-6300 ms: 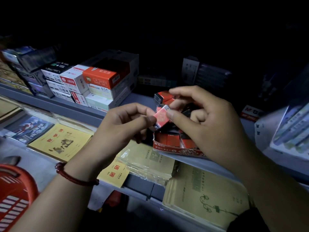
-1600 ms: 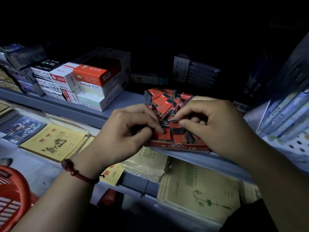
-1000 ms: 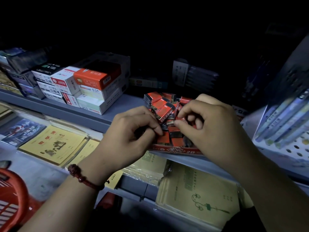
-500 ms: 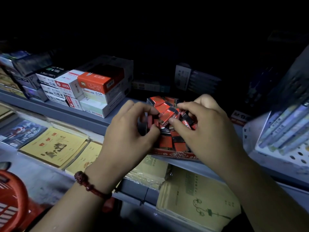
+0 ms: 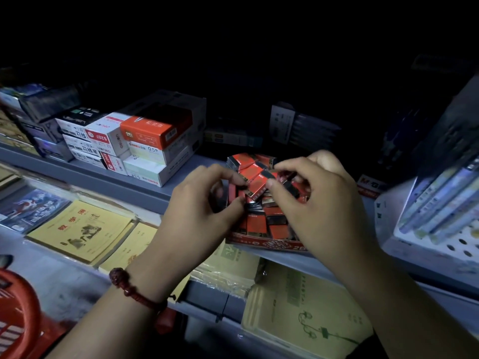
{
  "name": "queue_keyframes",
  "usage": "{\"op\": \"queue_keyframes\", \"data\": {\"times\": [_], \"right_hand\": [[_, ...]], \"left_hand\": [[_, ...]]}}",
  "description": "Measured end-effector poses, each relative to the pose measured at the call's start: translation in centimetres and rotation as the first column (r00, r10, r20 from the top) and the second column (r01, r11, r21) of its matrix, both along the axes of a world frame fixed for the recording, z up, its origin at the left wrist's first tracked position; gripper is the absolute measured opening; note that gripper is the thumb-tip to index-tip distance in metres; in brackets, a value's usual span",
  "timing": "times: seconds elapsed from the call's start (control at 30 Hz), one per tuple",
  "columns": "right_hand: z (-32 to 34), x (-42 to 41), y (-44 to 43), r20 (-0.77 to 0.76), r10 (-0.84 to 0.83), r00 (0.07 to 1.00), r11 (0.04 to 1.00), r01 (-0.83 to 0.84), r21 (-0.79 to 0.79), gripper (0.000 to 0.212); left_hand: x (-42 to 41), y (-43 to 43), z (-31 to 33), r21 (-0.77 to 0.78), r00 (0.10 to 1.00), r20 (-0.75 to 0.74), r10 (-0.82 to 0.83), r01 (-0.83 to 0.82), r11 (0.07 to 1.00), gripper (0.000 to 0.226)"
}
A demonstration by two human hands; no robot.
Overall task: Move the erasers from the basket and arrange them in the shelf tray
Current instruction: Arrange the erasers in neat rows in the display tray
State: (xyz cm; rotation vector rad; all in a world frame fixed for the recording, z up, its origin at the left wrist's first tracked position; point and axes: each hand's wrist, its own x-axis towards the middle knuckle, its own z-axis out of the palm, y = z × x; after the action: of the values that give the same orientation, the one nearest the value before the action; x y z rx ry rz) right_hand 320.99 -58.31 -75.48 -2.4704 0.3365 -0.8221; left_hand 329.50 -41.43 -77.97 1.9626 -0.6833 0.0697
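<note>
Dim shot. Grey shelf [image 5: 145, 190] runs left to right across mid-frame. Lower shelf [image 5: 59, 278] below it carries yellow notebooks [image 5: 80, 231] at left and bottom centre. Stacked boxes [image 5: 145, 141], white and orange, sit on the grey shelf at upper left. Blue pen packs [image 5: 440, 200] lean at the right edge. Red basket [image 5: 18, 314] is cut off in the bottom-left corner, contents not visible. Left hand [image 5: 199, 211] and right hand [image 5: 318, 203] meet at frame centre, over the shelf tray [image 5: 269, 245]. Tray is a low red cardboard box at the front edge of the grey shelf, with 2B printed on its front wall. Erasers [image 5: 261, 225] in red-and-black sleeves fill it: front ones stand in a row, the ones behind lie piled loose at mixed angles. One eraser [image 5: 256, 183] is up above the pile, tilted. Right thumb and index pinch its right end, left index and thumb curl onto its left end, so both hands grip it. Other fingers of both are curled in. Dark red bead bracelet [image 5: 129, 288] on the left wrist.
</note>
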Motion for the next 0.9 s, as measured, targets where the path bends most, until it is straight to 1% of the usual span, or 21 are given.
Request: {"op": "queue_keyframes", "data": {"times": [0.07,0.1,0.2,0.27,0.3,0.37,0.43,0.53,0.6,0.7,0.77,0.8,0.83,0.87,0.9], "right_hand": [[0.3,-0.4,-0.2,0.042,-0.092,0.995,0.996,0.09,0.025,0.027],[0.4,-0.7,-0.5,0.019,-0.135,0.991,0.991,0.135,0.024,0.033],[0.3,-1.8,-1.2,-0.166,-0.199,0.966,0.979,0.202,0.005,0.057],[0.3,-2.1,-1.1,-0.249,-0.182,0.951,0.981,0.193,0.022,0.062],[0.3,-2.1,-1.0,-0.266,-0.165,0.95,0.983,0.182,0.041,0.062],[0.3,-1.9,-0.5,-0.26,-0.134,0.956,0.984,0.159,0.08,0.057],[0.3,-1.6,0.4,-0.252,-0.087,0.964,0.983,0.124,0.134,0.045],[-0.3,-1.3,2.4,-0.206,0.056,0.977,0.97,-0.004,0.244,0.03],[-0.6,-1.1,3.6,-0.186,0.136,0.973,0.956,-0.079,0.284,0.032],[-0.6,-1.0,4.3,-0.176,0.21,0.962,0.953,-0.161,0.258,0.042],[-0.4,-0.5,3.8,-0.138,0.247,0.959,0.937,-0.2,0.287,0.033],[-0.3,-0.2,3.2,-0.114,0.243,0.963,0.933,-0.2,0.299,0.024],[-0.4,0.4,2.2,-0.085,0.206,0.975,0.946,-0.176,0.273,0.019],[-0.5,1.1,1.0,-0.066,0.149,0.987,0.968,-0.132,0.211,0.018],[-0.6,1.9,-0.1,-0.086,0.089,0.992,0.989,-0.078,0.124,0.018]], "left_hand": [[-0.2,0.1,0.1,-0.006,0.998,-0.055,-0.012,0.012,1.0,0.026],[-0.3,0.2,0.2,0.008,0.996,-0.077,-0.037,0.038,0.999,0.028],[-0.6,0.4,0.3,0.088,0.988,-0.114,-0.103,0.114,0.99,0.024],[-0.6,0.6,0.2,0.078,0.986,-0.138,-0.094,0.105,0.991,0.021],[-0.5,0.7,0.1,0.062,0.985,-0.15,-0.087,0.097,0.993,0.019],[0.0,1.1,0.1,0.053,0.987,-0.15,-0.06,0.069,0.996,0.019],[0.9,2.1,0.2,0.073,0.99,-0.139,-0.01,0.021,0.997,0.02],[2.2,4.1,0.5,0.097,0.984,-0.155,0.087,-0.072,0.993,0.024],[2.6,5.1,0.6,0.09,0.971,-0.181,0.159,-0.144,0.985,0.024],[2.9,5.9,0.4,0.081,0.947,-0.191,0.257,-0.246,0.966,0.018],[3.0,6.1,0.2,0.093,0.934,-0.153,0.322,-0.311,0.946,0.013],[3.0,6.2,0.2,0.097,0.927,-0.135,0.351,-0.34,0.935,0.011],[3.0,6.1,0.3,0.095,0.922,-0.123,0.368,-0.358,0.929,0.009],[3.0,6.0,0.3,0.098,0.92,-0.113,0.376,-0.366,0.925,0.009],[2.9,5.9,0.4,0.106,0.92,-0.102,0.378,-0.368,0.924,0.009]]}}
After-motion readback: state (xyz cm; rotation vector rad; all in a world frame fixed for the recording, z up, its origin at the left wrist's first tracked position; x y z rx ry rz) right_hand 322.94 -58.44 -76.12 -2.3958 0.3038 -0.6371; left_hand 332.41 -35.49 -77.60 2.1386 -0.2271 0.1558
